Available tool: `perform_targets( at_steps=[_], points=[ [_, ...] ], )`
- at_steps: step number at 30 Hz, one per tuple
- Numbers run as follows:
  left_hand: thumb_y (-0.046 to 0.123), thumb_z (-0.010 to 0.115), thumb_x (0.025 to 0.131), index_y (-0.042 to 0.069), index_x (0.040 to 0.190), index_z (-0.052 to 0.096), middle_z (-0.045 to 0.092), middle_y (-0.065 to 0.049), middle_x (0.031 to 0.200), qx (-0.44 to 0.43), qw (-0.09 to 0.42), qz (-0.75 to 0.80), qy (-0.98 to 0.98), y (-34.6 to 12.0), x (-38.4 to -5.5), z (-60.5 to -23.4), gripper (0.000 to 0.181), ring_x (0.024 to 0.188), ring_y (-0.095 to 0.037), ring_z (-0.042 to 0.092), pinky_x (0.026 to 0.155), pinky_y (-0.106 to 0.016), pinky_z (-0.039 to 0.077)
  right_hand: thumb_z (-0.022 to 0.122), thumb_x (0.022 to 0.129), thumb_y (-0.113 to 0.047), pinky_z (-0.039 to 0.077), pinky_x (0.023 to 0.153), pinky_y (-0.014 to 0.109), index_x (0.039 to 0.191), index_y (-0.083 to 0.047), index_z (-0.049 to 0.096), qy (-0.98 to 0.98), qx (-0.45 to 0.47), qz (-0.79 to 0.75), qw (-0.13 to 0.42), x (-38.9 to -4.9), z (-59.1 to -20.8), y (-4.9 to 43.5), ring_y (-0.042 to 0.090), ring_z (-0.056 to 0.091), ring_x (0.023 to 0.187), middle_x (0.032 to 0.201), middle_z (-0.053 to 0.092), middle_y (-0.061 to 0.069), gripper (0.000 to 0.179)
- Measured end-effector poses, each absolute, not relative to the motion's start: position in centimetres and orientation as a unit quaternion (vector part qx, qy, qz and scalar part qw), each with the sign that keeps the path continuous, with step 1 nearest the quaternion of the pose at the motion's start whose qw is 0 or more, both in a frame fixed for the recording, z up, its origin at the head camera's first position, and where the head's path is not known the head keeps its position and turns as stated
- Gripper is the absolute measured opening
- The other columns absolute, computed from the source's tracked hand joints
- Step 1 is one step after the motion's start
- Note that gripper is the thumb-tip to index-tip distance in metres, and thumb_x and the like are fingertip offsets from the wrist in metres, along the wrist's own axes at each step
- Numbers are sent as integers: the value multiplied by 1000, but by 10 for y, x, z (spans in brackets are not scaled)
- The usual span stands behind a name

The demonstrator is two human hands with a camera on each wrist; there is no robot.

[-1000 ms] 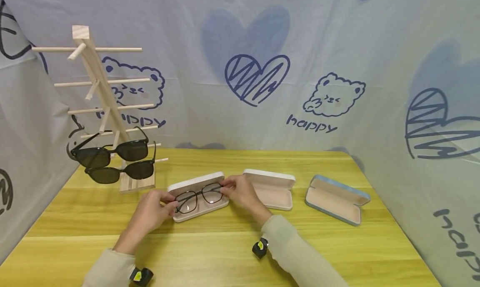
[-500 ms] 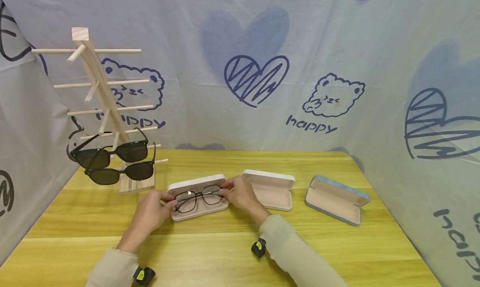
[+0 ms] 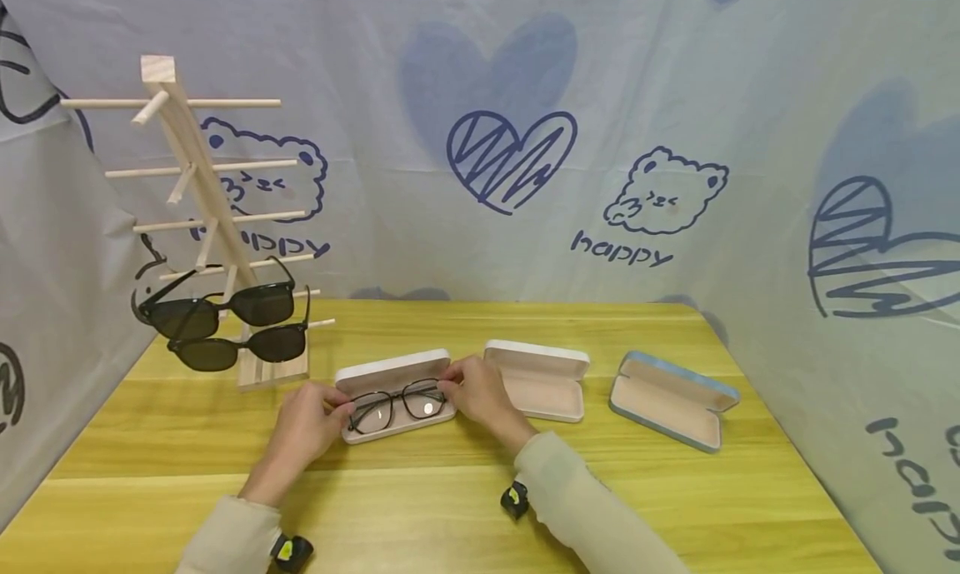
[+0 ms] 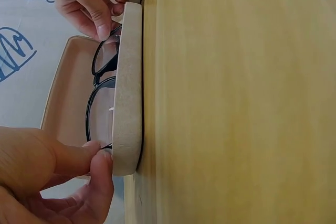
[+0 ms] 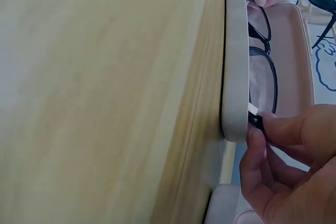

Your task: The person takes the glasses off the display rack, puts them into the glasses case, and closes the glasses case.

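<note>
pinching with the left grip (image 3: 300, 420), thumb against forefinger, the left end of the clear-lensed glasses (image 3: 397, 394); pinching likewise with the right grip (image 3: 480, 395) the right end, by the dark hinge. held between the two grips, slightly left of midway between the side edges of the table (image 3: 420, 516), in front of its far edge. lowered partly inside the first white case (image 3: 393, 366), with lens rims rising above the low front wall in both wrist views; cannot tell whether touching the lining. with lid raised on the side toward the far edge of the table.

just beyond the right grip, toward the right edge, showing a second white case (image 3: 540, 392), also with lid up. nearer that right edge, showing a blue case (image 3: 667, 407), lid raised, turned at a slant. at the far left corner, showing a wooden stand (image 3: 195, 153) with pegs to both sides; low on it, carrying the upper sunglasses (image 3: 262, 305) and, just below, the lower sunglasses (image 3: 277, 343).

behind the far edge, showing a pale cloth (image 3: 525, 66) printed with blue hearts and bears. wearing light sleeves (image 3: 232, 532), with small black devices (image 3: 291, 553) at the wrists.
</note>
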State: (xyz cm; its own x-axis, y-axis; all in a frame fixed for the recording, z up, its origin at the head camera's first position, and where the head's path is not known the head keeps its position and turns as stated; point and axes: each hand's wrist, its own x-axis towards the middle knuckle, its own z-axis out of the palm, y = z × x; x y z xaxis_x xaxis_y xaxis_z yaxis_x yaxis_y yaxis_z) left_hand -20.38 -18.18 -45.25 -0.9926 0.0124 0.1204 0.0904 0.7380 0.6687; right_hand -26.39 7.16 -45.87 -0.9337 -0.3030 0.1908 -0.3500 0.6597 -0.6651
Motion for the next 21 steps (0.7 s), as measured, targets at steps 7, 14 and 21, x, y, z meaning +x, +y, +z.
perform_targets(
  at_steps=[7, 14, 21],
  points=[
    [4, 74, 91, 0, 94, 82, 79, -19, 100, -34, 62, -344, -936, -183, -205, -454, 9, 78, -22, 71, 62, -32, 52, 76, 92, -10, 55, 95, 43, 93, -4, 82, -916, 172, 362, 34, -263, -460, 74, 21, 75, 83, 92, 81, 8, 8],
    [6, 70, 94, 0, 94, 80, 77, -19, 98, -34, 61, -349, -934, -196, -202, -445, 11, 72, -17, 66, 60, -30, 49, 74, 96, -15, 57, 72, 29, 95, -7, 79, -912, 151, 382, 1, -265, -449, 87, 20, 71, 85, 94, 78, 7, 9],
    [29, 51, 108, -5, 126, 67, 73, -24, 108, 5, 36, -370, -928, -204, -201, -437, 42, 74, -23, 69, 63, -35, 53, 67, 101, -33, 59, 73, 33, 117, -8, 72, -893, 114, 432, -50, -264, -435, 92, 25, 72, 91, 105, 75, 13, 30]
  ],
)
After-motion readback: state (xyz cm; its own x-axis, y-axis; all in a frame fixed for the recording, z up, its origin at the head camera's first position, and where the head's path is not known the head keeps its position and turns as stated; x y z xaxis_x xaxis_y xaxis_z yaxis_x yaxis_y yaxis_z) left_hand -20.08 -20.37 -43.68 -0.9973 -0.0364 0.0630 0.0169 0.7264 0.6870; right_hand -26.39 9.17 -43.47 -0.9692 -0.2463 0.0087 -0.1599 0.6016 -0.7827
